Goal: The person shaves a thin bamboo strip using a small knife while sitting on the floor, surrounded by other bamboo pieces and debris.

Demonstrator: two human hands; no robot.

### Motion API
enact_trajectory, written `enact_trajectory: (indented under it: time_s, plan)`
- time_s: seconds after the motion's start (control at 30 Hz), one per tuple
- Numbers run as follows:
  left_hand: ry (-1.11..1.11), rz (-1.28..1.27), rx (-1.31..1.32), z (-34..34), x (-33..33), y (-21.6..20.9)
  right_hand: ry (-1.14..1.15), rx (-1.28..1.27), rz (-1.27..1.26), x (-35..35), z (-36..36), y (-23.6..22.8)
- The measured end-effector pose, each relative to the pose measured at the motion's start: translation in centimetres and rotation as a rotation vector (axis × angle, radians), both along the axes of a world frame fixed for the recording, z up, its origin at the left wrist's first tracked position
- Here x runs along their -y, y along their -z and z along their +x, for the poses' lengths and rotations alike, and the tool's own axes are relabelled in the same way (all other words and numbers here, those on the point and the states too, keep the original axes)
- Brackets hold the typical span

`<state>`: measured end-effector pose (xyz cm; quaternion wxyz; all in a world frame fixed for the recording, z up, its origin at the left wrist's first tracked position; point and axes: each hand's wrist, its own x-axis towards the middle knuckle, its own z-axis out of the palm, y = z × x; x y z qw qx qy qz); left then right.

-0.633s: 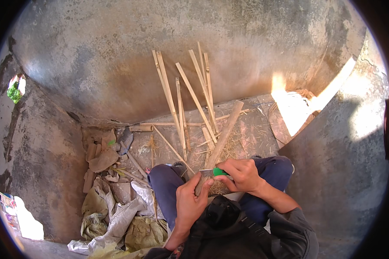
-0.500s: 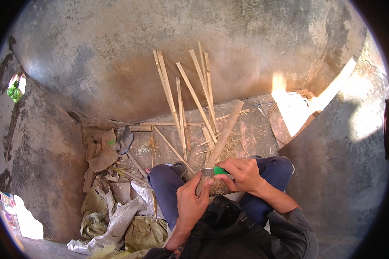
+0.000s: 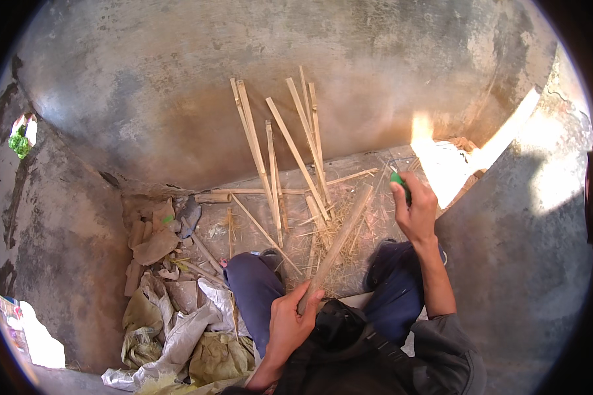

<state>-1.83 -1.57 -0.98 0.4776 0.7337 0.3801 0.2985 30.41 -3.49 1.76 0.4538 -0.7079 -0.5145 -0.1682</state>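
My left hand point(image 3: 290, 322) is closed round the near end of a broad split-bamboo strip point(image 3: 339, 245). From there the strip slants up and away to the right, between my knees. In my right hand point(image 3: 418, 210) is a knife with a green handle point(image 3: 400, 185), held out past the strip's far end and apart from it. Only a short bit of its blade shows above the fist. Pale shavings point(image 3: 333, 230) are strewn on the floor under and around the strip.
Several thin bamboo strips point(image 3: 290, 145) lean on the curved wall point(image 3: 178, 79). Others lie on the floor. To the left are crumpled sacks point(image 3: 178, 336) and broken clay-like pieces point(image 3: 155, 245). Another wall point(image 3: 514, 270) rises close on my right.
My right hand has swung forward and right with the knife, away from the strip near my left hand. The strip's far end has dropped toward me; my left hand still grips it.
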Motion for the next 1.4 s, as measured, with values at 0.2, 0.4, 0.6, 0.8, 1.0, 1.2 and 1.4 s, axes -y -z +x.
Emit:
enact_trajectory:
  time_s: [0.2, 0.4, 0.6, 0.8, 1.0, 1.2, 1.4]
  plan:
    - [-0.037, -0.007, -0.054, -0.3, -1.5, 0.4, -0.128, -0.016, -0.035, 1.1, -0.9, 0.6]
    - [-0.046, 0.005, 0.007, 1.1, -1.8, -0.9, -0.439, 0.055, -0.090, 1.3, -6.4, 3.2]
    - [-0.047, 0.113, 0.081, 2.1, -1.8, -0.8, -0.554, 0.101, -0.105, 1.6, -8.7, 3.4]
    - [-0.051, 0.063, 0.059, 2.0, -1.5, -0.7, -0.553, 0.111, -0.086, 1.6, -9.1, 3.8]
    - [-0.033, -0.023, 0.034, 1.6, -1.7, -0.7, -0.435, 0.169, -0.102, 1.5, -8.1, 2.9]
    - [0.006, -0.180, -0.041, 0.1, -0.2, 0.3, -0.094, 0.085, 0.025, -0.3, -1.8, 2.2]
    - [0.082, -0.211, 0.015, -0.9, -0.1, 1.3, -0.024, -0.136, 0.014, 0.5, 1.8, 0.2]
